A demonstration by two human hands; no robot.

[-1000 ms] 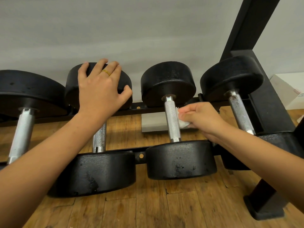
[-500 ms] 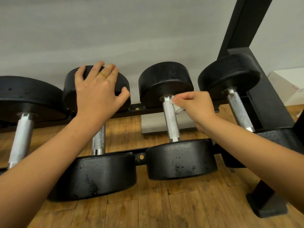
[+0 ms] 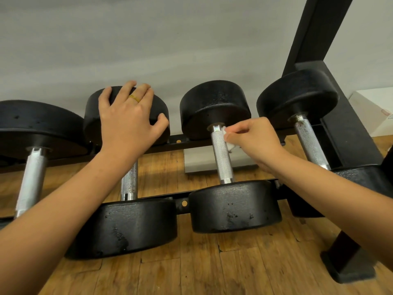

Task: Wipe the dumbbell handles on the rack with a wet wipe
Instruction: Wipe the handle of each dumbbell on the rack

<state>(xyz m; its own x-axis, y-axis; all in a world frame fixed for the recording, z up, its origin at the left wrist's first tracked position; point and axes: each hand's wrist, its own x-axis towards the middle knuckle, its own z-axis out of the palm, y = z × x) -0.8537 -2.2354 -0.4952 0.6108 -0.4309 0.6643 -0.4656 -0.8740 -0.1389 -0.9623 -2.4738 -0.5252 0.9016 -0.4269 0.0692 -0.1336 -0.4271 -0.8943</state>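
Several black dumbbells with knurled silver handles lie across a black rack point(image 3: 191, 143). My right hand point(image 3: 255, 139) pinches a small white wet wipe point(image 3: 227, 139) against the right side of the third dumbbell's handle point(image 3: 221, 155), near its far end. My left hand point(image 3: 125, 122) rests with spread fingers on the far head point(image 3: 158, 107) of the second dumbbell, covering the top of that dumbbell's handle point(image 3: 129, 180). Most of the wipe is hidden by my fingers.
A fourth dumbbell's handle point(image 3: 310, 143) lies to the right, beside the rack's black upright point(image 3: 314, 33). The leftmost handle point(image 3: 30, 182) is partly behind my left forearm. A wooden floor point(image 3: 212, 269) lies below, a grey wall behind, and a white box point(image 3: 374, 111) at far right.
My right hand slid the wipe from the middle of the third handle up to its far end. My left hand stayed on the second dumbbell's head.
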